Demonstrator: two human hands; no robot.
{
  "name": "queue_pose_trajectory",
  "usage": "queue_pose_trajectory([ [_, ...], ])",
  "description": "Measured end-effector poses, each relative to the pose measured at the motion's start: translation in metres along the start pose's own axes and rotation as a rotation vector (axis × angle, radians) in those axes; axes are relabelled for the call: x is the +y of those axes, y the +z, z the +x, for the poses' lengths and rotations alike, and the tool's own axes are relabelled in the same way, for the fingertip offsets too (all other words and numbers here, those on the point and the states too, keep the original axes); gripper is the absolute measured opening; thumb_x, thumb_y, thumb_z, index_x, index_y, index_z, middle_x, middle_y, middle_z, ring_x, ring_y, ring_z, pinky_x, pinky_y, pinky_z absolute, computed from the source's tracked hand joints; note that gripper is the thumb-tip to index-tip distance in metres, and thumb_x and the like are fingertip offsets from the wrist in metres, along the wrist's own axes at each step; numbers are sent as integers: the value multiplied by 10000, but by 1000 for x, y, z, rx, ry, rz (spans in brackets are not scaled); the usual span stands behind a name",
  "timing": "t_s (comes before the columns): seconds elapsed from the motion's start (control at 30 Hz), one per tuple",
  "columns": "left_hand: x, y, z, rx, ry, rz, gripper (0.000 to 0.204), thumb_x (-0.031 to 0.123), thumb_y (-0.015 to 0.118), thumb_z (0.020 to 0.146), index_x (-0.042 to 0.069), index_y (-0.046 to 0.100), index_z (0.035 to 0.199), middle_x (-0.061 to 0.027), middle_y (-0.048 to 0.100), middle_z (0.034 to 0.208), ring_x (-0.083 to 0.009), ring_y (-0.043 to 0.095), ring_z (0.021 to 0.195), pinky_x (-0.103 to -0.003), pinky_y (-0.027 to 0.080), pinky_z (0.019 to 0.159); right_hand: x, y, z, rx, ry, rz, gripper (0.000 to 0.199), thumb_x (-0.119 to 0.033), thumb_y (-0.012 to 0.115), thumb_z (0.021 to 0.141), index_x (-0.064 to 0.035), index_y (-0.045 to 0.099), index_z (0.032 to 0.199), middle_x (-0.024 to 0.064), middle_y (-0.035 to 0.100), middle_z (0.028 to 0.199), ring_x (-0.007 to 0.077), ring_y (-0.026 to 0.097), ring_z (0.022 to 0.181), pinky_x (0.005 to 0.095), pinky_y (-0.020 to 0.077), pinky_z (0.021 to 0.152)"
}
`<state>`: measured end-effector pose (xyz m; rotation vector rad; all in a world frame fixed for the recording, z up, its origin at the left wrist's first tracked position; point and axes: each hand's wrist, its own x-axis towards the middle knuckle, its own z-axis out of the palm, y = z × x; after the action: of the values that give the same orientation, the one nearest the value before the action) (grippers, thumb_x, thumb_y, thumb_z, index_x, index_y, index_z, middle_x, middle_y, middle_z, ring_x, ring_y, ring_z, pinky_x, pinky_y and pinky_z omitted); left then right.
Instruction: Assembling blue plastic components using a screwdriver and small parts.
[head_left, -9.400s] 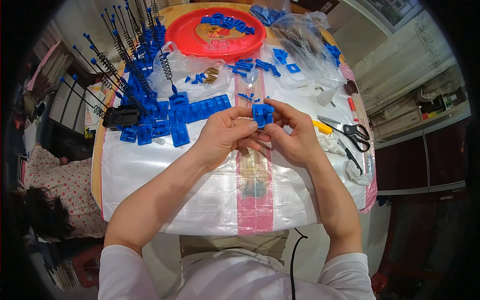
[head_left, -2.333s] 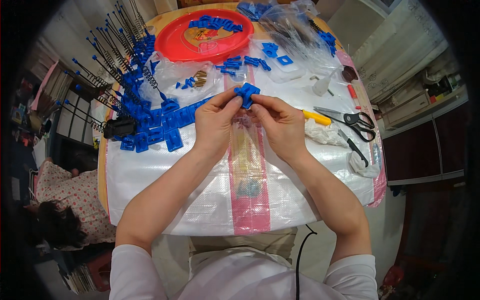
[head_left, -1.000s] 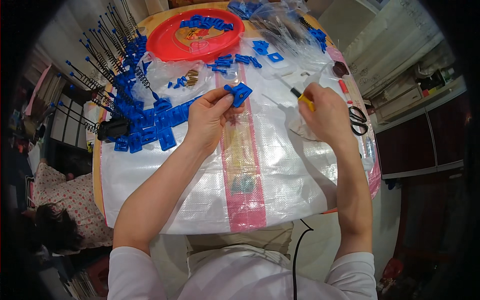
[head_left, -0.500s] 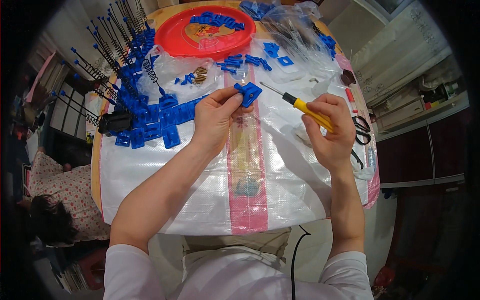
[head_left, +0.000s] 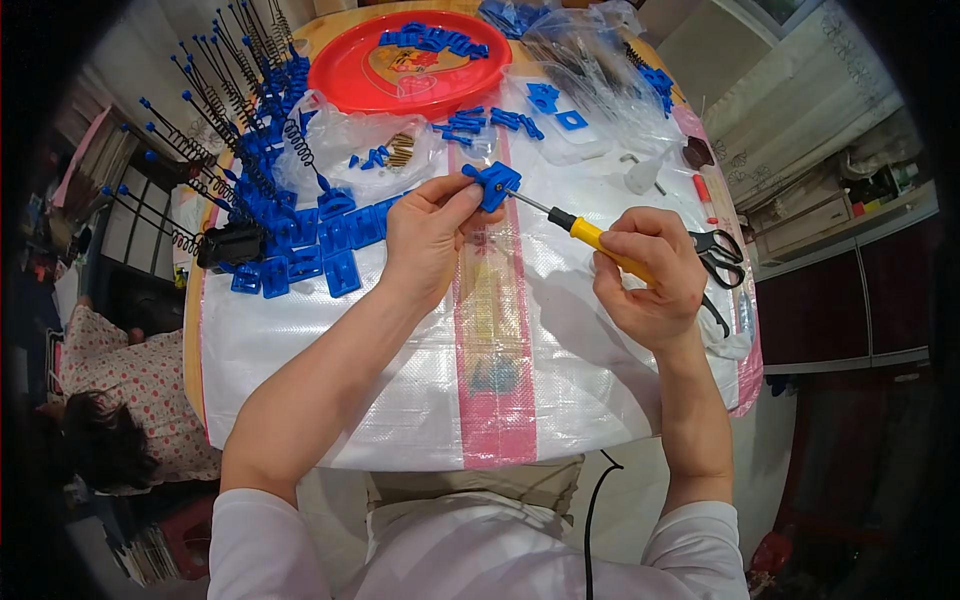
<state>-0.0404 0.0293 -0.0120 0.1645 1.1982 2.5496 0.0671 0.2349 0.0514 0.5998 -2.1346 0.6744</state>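
Left hand (head_left: 425, 235) near frame centre, pinched shut around a small blue plastic part (head_left: 494, 183), lifted just above the white woven sheet (head_left: 300, 370) with its pink stripe. Right hand (head_left: 650, 275) right of centre, fingers wrapped tight on the yellow handle of a screwdriver (head_left: 585, 232), the metal shaft angled up-left with its tip touching the blue part. A change from a second earlier: then reaching away to the right edge of the sheet with only the left hand at the part; half a second ago already carrying the tool inward; now with tip meeting part. Earlier still, both hands together on the piece with no tool in play. Judged from this, hand-fitting finished and fastening of the part now under way, though whether the tip sits in a screw head too small to tell. Black-handled scissors (head_left: 715, 250) just beyond the right hand, near the sheet's right edge. To the left, a cluster of finished blue pieces (head_left: 320, 245) with springs and black rods fanning toward the upper left. At top centre, a red round tray (head_left: 345, 70) holding more blue parts, with clear plastic bags (head_left: 590, 70) to its right.
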Motion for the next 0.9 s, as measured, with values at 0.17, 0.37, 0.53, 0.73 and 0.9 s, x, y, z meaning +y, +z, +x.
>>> queue_pose_trajectory([
  [0.17,0,1,-1,-4,2,5,158,-9,593,958,-69,616,1103,-150,688,1061,-221,701,932,-344,606,843,0,2,0,-10,3,8,343,111,746,648,-25,652,949,124,637,938,203,647,783,284,537,673],
  [0.37,0,1,-1,-10,14,-3,166,-9,597,956,-71,613,1110,-149,685,1067,-224,701,937,-346,608,847,-4,5,3,17,11,-2,319,99,761,651,-36,671,925,94,628,893,211,647,752,293,540,630],
  [0.53,1,4,-1,7,39,1,192,-14,590,959,-69,599,1143,-151,681,1085,-229,701,943,-354,608,865,-3,0,3,-29,73,7,344,37,782,728,-31,665,1044,134,674,939,234,675,798,317,550,659],
  [0.73,3,7,-2,13,46,-18,221,-25,595,952,-75,589,1168,-170,678,1110,-258,703,982,-347,608,874,4,-1,-4,-148,430,13,330,-135,807,815,-11,633,1066,154,702,920,246,704,773,329,553,702],
  [0.9,2,9,-5,3,132,84,256,-23,603,951,-86,582,1199,-179,681,1115,-262,705,990,-340,611,869,9,8,-6,-216,562,103,296,-148,794,830,-2,625,1024,133,691,842,215,679,720,312,517,648],
])
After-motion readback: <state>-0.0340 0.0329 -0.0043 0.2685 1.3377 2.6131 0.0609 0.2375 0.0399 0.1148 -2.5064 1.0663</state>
